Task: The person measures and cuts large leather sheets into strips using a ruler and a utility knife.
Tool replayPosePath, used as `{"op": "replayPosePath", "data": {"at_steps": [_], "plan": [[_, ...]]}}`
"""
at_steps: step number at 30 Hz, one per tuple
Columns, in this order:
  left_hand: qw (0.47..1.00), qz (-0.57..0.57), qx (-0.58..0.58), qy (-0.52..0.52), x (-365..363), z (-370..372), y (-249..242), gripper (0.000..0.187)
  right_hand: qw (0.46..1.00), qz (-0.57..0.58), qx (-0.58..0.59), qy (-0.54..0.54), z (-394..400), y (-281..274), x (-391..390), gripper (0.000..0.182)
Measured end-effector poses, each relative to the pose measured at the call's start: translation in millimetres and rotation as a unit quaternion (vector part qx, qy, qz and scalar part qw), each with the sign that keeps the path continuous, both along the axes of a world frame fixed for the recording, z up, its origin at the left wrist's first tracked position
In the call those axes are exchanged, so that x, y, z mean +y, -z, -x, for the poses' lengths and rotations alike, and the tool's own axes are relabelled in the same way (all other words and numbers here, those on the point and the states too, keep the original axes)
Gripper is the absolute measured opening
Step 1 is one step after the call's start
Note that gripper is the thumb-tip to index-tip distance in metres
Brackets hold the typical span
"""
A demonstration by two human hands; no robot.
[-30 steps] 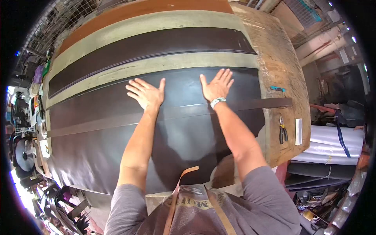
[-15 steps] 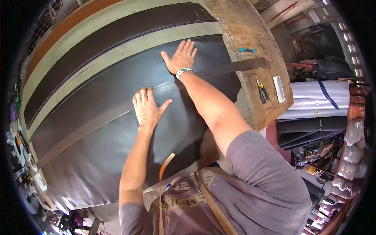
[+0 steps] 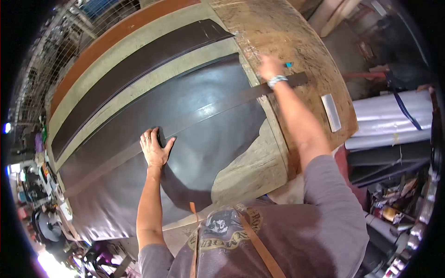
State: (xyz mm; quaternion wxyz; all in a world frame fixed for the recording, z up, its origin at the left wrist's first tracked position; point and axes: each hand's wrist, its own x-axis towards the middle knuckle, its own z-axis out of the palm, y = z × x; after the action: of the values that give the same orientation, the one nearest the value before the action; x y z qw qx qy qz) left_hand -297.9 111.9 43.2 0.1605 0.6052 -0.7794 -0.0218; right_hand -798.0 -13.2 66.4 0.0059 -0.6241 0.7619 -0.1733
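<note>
A large dark leather sheet (image 3: 199, 157) covers much of the work surface. Across it lies a long narrow brown strip (image 3: 222, 106), whose right end overhangs the sheet onto bare wood. My left hand (image 3: 156, 149) rests with fingers spread on the strip and the leather beside it. At the strip's right part, my right hand (image 3: 271, 68) is smeared by motion above the wooden board, so its fingers cannot be read. Just right of it shows part of a teal cutter (image 3: 289, 65). The pliers are not visible, perhaps behind my right forearm.
Beyond the sheet lie a long dark leather panel (image 3: 134, 69) and an orange-brown strip (image 3: 116, 34). A pale rectangular block (image 3: 331, 112) sits on the wooden board (image 3: 273, 28). Silvery rolls (image 3: 389, 118) and dark rolls (image 3: 384, 160) are stacked off the table's right side.
My right hand has lifted from the leather and swung right toward the teal cutter. My left hand stays on the strip. The camera view has shifted, and more bare table shows near my body.
</note>
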Motion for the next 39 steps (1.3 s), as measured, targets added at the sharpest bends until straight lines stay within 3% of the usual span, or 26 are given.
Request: {"op": "replayPosePath", "data": {"at_steps": [1, 2, 3, 5, 8, 10, 11, 12, 13, 14, 15, 16, 18, 20, 24, 26, 29, 36, 39], "plan": [[1.0, -0.001, -0.003, -0.003, 0.6, 1.6, -1.1, 0.075, 0.993, -0.067, 0.099, 0.018, 44.9, 14.4, -0.1, 0.02], [1.0, -0.003, -0.008, -0.01, 1.3, -0.2, -4.7, 0.074, 0.99, -0.083, 0.118, -0.004, 82.2, 31.7, 2.8, 0.023], [1.0, -0.005, -0.026, -0.009, 1.4, 3.1, -10.0, 0.073, 0.988, -0.069, 0.113, -0.076, 113.4, 44.8, 8.0, 0.029], [0.999, -0.024, -0.023, -0.027, 1.6, 11.1, -18.8, 0.076, 0.991, -0.082, -0.016, -0.108, 130.5, 41.9, 9.7, 0.04], [0.998, -0.029, -0.023, -0.045, -4.2, 54.1, -32.3, 0.076, 0.979, -0.117, 0.002, -0.165, 146.8, 41.7, 5.3, 0.045], [0.997, -0.079, -0.012, -0.014, -10.1, 95.1, -29.9, 0.072, 0.976, -0.118, -0.04, -0.177, 152.1, 35.1, 2.6, 0.042], [0.999, -0.049, 0.008, 0.01, -15.1, 116.9, -32.3, 0.069, 0.957, -0.191, 0.025, -0.214, 152.6, 16.5, -6.3, 0.037], [0.995, -0.098, 0.016, 0.017, -19.9, 140.2, -32.9, 0.069, 0.964, -0.119, -0.002, -0.238, 163.7, 27.2, -11.3, 0.033], [0.996, -0.053, 0.048, 0.05, -23.1, 160.0, -26.2, 0.07, 0.965, -0.152, -0.071, -0.199, 165.1, 29.5, -25.6, 0.032], [0.993, -0.054, 0.079, 0.065, -20.9, 180.4, -20.4, 0.068, 0.937, -0.096, -0.243, -0.232, 170.2, 43.2, -35.3, 0.032], [0.991, -0.089, 0.073, 0.069, -25.3, 203.2, -14.9, 0.069, 0.929, -0.096, -0.331, -0.138, 141.4, 7.5, -31.5, 0.03], [0.995, -0.008, 0.073, 0.064, -23.3, 221.1, -1.2, 0.072, 0.901, 0.004, -0.402, -0.162, 114.3, -5.8, -27.5, 0.032], [0.996, 0.036, 0.056, 0.064, -23.5, 232.1, 8.8, 0.078, 0.927, -0.015, -0.371, -0.049, 123.6, -2.5, -24.3, 0.038], [0.994, 0.017, 0.075, 0.076, -24.1, 224.0, 14.1, 0.074, 0.916, -0.059, -0.398, 0.005, 140.2, 14.8, -21.4, 0.048], [0.993, 0.037, 0.085, 0.08, -18.2, 189.2, 17.9, 0.063, 0.917, -0.085, -0.381, 0.077, 143.9, 42.8, -10.5, 0.056], [0.994, 0.024, 0.099, 0.046, -14.8, 161.0, 14.1, 0.058, 0.918, -0.071, -0.382, 0.075, 153.3, 65.9, -10.3, 0.048], [0.997, 0.032, 0.068, -0.021, -5.8, 103.8, 12.8, 0.056, 0.872, -0.147, -0.459, 0.085, 169.0, 81.5, -19.0, 0.048], [0.986, 0.015, 0.049, -0.157, 42.9, -94.9, 0.7, 0.072, 0.922, -0.105, -0.364, 0.074, 156.1, 37.1, -14.1, 0.055], [0.962, -0.048, -0.002, -0.27, 79.2, -210.1, -51.6, 0.08, 0.931, -0.08, -0.346, 0.079, 146.2, 0.4, 13.0, 0.057]]}}
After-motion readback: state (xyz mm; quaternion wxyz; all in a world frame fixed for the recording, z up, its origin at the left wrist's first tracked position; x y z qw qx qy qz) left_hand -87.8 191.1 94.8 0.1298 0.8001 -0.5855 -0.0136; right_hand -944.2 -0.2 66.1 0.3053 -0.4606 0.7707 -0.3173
